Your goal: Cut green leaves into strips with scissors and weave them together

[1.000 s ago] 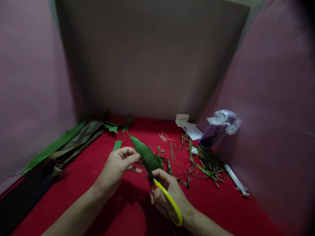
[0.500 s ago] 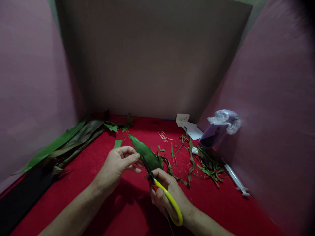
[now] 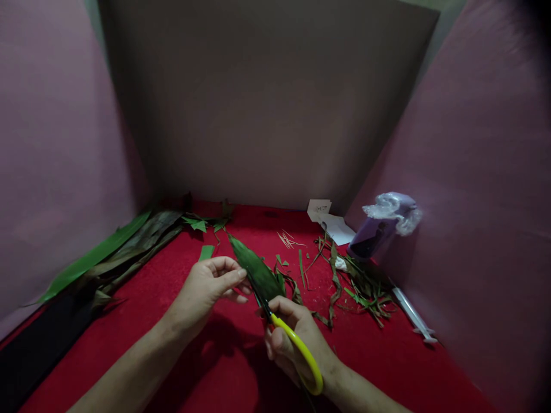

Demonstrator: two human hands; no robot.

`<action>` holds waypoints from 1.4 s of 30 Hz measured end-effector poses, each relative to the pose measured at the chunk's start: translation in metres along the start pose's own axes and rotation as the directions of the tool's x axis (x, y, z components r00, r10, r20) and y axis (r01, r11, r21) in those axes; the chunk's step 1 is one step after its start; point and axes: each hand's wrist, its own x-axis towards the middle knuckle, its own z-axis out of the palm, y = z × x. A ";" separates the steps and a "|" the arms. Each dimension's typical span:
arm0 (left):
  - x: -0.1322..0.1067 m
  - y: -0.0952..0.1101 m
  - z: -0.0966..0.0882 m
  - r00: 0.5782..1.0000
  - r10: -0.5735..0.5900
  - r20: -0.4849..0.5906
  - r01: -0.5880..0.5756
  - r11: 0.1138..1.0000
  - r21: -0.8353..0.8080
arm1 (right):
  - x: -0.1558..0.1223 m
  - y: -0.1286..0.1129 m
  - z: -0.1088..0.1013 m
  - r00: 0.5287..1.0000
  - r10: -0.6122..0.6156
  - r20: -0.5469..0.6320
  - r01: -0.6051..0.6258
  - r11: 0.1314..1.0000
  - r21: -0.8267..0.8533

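Note:
My left hand pinches the near edge of a dark green pointed leaf, fingers closed on it above the red cloth. My right hand is wrapped round yellow-handled scissors. Their dark blades run up along the leaf's lower right edge. The leaf's tip points away to the back left.
Long green and dried brown leaves lie along the left wall. Leaf scraps and strips litter the right side. A purple device with crumpled plastic leans at the right wall, beside white paper, thin sticks and a white pen-like tool.
Almost nothing differs: the right hand with the scissors has dropped slightly toward me, and the leaf has shifted a little to the right.

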 end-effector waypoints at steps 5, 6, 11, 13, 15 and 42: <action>0.001 0.000 0.001 1.000 -0.001 0.000 0.001 1.000 -0.002 | 0.000 -0.001 0.003 0.999 0.007 -0.036 -0.006 1.000 0.028; 0.001 0.000 0.001 1.000 0.000 -0.002 0.000 1.000 -0.002 | 0.000 -0.001 0.003 0.999 0.011 -0.038 -0.009 0.999 0.034; 0.001 0.001 0.002 1.000 -0.006 -0.007 0.005 1.000 -0.006 | 0.001 0.000 0.002 0.998 0.011 -0.058 -0.009 0.999 0.045; 0.001 0.001 0.002 1.000 -0.008 -0.012 0.008 1.000 -0.005 | 0.001 0.000 0.002 0.998 0.022 -0.062 -0.019 0.999 0.049; 0.001 0.001 0.002 1.000 -0.009 -0.015 0.009 1.000 -0.002 | 0.001 0.000 0.001 0.998 0.024 -0.063 -0.021 0.999 0.048; 0.004 -0.002 -0.002 1.000 0.004 0.004 -0.004 1.000 -0.009 | 0.003 0.011 -0.005 0.996 -0.081 0.022 0.082 0.993 -0.079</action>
